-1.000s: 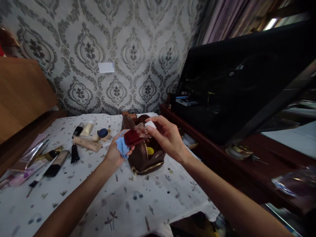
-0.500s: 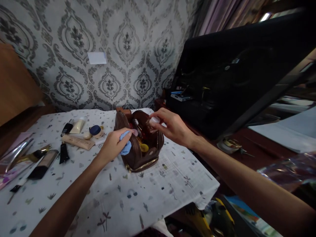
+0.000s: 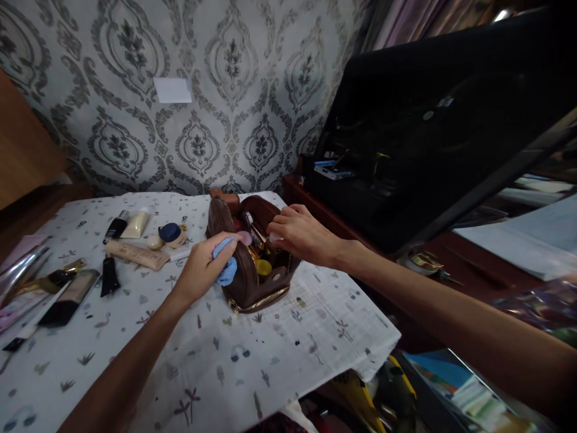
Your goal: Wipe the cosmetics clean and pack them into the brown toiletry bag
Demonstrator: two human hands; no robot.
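A brown zippered makeup bag (image 3: 259, 299) stands with its top open on the patterned cloth. Inside it I see several cosmetics, among them a round yellow item (image 3: 264, 267). My left hand (image 3: 202, 264) is closed around a crumpled blue cloth (image 3: 228, 269) and rests against the bag's left rim. Beside its fingertips is a pinkish rounded item (image 3: 244, 238). At the right side of the opening, my right hand (image 3: 306, 234) has its fingers closed on a small white-capped container (image 3: 274, 238), mostly hidden by the fingers.
Tubes, bottles and brushes lie at the left, including a beige tube (image 3: 137, 254), a blue-lidded jar (image 3: 172, 233) and a black tube (image 3: 109, 275). A large black panel (image 3: 433, 132) leans at the right. A brown object (image 3: 225, 199) sits behind the bag.
My right hand has turned palm-down and lowered the white-capped container toward the bag's opening. My left hand stays at the rim with the blue cloth. The view has shifted slightly.
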